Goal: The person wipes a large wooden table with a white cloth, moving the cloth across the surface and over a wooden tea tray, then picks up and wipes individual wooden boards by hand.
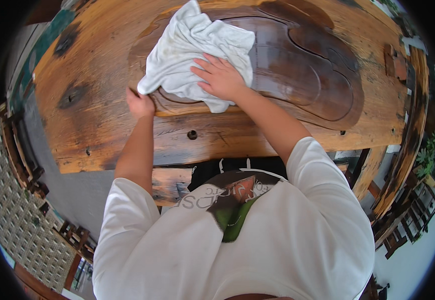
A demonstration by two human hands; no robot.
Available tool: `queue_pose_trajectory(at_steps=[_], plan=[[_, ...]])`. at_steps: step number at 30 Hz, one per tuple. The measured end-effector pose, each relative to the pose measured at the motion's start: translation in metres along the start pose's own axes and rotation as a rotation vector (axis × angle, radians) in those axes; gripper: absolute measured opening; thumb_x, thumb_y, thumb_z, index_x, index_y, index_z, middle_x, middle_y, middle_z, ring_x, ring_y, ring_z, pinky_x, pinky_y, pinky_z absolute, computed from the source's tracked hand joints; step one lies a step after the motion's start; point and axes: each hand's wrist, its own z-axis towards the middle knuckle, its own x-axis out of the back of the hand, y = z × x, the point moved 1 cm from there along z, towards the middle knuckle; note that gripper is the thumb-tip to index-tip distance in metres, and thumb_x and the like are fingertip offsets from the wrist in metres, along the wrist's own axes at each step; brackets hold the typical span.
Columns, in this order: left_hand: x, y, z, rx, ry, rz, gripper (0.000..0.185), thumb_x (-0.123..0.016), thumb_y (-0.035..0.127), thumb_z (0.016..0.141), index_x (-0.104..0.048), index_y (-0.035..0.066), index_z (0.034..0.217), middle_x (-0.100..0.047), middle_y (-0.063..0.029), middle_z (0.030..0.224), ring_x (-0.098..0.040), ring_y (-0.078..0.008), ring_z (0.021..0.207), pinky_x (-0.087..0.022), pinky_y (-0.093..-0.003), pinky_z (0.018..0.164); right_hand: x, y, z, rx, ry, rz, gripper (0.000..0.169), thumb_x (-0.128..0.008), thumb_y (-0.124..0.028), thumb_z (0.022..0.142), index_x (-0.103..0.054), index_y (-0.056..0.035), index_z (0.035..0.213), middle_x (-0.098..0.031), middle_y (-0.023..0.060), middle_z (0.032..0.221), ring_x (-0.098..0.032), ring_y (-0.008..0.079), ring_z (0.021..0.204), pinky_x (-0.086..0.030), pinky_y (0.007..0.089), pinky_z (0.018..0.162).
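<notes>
A crumpled white cloth lies over the left part of a carved, dark brown recessed panel in a thick wooden table. My right hand rests flat on the cloth's right side, palm down and fingers apart. At the cloth's lower left corner, my left hand has that corner between thumb and fingers. Part of its grip is hidden by the hand itself. Curved grooves and glossy reflections show on the panel to the right of the cloth.
The wooden tabletop has dark knots and small holes, one hole near the front edge. A reddish-brown block sits at the right end. Beyond it runs a rough wooden rail, with a green plant further out.
</notes>
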Motion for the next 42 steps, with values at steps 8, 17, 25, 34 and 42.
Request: queue_pose_trajectory(at_steps=[8, 17, 25, 34, 42], plan=[[-0.004, -0.004, 0.005, 0.007, -0.003, 0.027, 0.068, -0.051, 0.043, 0.104, -0.042, -0.004, 0.151, -0.049, -0.0293, 0.149, -0.048, -0.0448, 0.137, -0.038, -0.0469, 0.115, 0.170, 0.169, -0.253, -0.237, -0.130, -0.276, 0.056, -0.066, -0.031, 0.095, -0.054, -0.0222, 0.149, -0.045, 0.0026, 0.159, -0.046, 0.0331, 0.142, -0.040, 0.0478, 0.112], [-0.011, -0.020, 0.008, -0.027, 0.063, -0.130, 0.065, -0.059, 0.039, 0.099, -0.050, -0.007, 0.144, -0.055, -0.0316, 0.143, -0.053, -0.0430, 0.134, -0.041, -0.0457, 0.113, 0.156, 0.176, -0.280, -0.138, -0.244, -0.312, 0.057, -0.066, -0.033, 0.093, -0.057, 0.0005, 0.139, -0.048, 0.0195, 0.152, -0.037, 0.0486, 0.144, -0.028, 0.0608, 0.118], [-0.003, -0.005, -0.003, 0.108, 0.010, -0.429, 0.060, -0.056, 0.041, 0.103, -0.052, -0.003, 0.143, -0.057, -0.0286, 0.141, -0.054, -0.0412, 0.133, -0.042, -0.0461, 0.113, 0.062, 0.058, -0.079, 0.351, -0.430, -0.092, 0.052, -0.067, -0.030, 0.089, -0.060, 0.0023, 0.129, -0.055, 0.0189, 0.138, -0.045, 0.0478, 0.132, -0.032, 0.0610, 0.115], [-0.007, -0.009, -0.012, 0.063, 0.063, -0.590, 0.051, -0.051, 0.032, 0.107, -0.048, -0.001, 0.145, -0.052, -0.0270, 0.145, -0.051, -0.0435, 0.134, -0.041, -0.0445, 0.114, -0.078, -0.078, 0.129, 0.264, -0.130, -0.243, 0.065, -0.060, -0.039, 0.097, -0.048, 0.0018, 0.147, -0.045, 0.0214, 0.155, -0.040, 0.0456, 0.143, -0.028, 0.0572, 0.120], [0.012, -0.005, -0.013, 0.059, 0.035, -0.581, 0.051, -0.052, 0.027, 0.106, -0.045, -0.007, 0.143, -0.054, -0.0287, 0.138, -0.053, -0.0453, 0.129, -0.043, -0.0449, 0.110, -0.102, -0.094, 0.188, 0.178, -0.004, -0.205, 0.063, -0.061, -0.036, 0.097, -0.049, -0.0019, 0.148, -0.045, 0.0196, 0.158, -0.039, 0.0439, 0.145, -0.029, 0.0563, 0.119]])
